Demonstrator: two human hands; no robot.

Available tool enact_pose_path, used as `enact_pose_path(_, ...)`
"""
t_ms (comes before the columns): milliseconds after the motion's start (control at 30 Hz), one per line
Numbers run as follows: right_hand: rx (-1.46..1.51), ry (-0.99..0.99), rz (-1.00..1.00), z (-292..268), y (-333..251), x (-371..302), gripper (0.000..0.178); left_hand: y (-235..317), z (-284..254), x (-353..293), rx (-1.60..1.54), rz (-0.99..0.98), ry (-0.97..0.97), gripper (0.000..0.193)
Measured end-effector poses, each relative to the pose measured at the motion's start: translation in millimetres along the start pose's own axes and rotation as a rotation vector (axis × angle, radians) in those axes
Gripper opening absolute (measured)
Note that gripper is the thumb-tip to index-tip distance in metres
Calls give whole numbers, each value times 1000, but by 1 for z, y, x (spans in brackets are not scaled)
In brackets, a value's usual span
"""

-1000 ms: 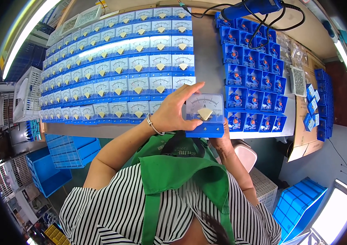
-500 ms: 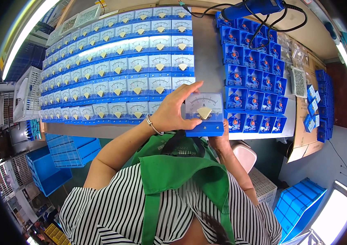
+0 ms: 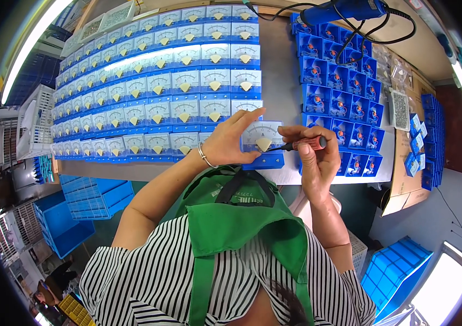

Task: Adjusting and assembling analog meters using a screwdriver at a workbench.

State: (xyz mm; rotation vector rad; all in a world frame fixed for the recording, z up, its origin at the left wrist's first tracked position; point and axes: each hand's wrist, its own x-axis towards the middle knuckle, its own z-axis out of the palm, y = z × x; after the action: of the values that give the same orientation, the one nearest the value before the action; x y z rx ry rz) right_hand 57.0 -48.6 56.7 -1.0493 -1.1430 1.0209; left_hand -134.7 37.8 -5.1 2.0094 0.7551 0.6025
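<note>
My left hand [image 3: 227,140] grips the left side of an analog ammeter [image 3: 263,158] with a clear front, a white dial and a blue base. The meter sits at the near edge of the table, in front of me. In my right hand [image 3: 318,163] is a screwdriver [image 3: 309,144] with a red and black handle. Its shaft points left, and the tip is at the meter's front beside the cream fan-shaped piece. Whether the tip touches a screw is too small to tell.
Rows of similar assembled meters [image 3: 158,111] fill the table's left. Open blue cases [image 3: 341,103] with parts inside stand in rows on the right. A blue cylindrical tool [image 3: 345,12] with a black cable lies at the back. A tray of small parts [image 3: 398,108] is beyond the cases.
My right hand has risen from below the meter to its right side and now shows the screwdriver. The meter has shifted slightly left and down onto the table edge, still in my left hand.
</note>
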Motion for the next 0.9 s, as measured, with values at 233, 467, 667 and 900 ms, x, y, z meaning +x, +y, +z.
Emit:
enact_pose_path(233,17,18,7,3,12,1,24,3,-2,-1,-12,-41,-8,90)
enact_pose_path(467,-672,144,-215,4,16,-9,34,4,0,-1,59,-66,-5,92)
enact_pose_path(667,-526,-156,-137,2,-5,-6,32,-7,2,-7,5,24,15,95)
enact_pose_path(900,-526,-194,-152,3,-4,-15,41,-8,4,-10,-6,33,12,96)
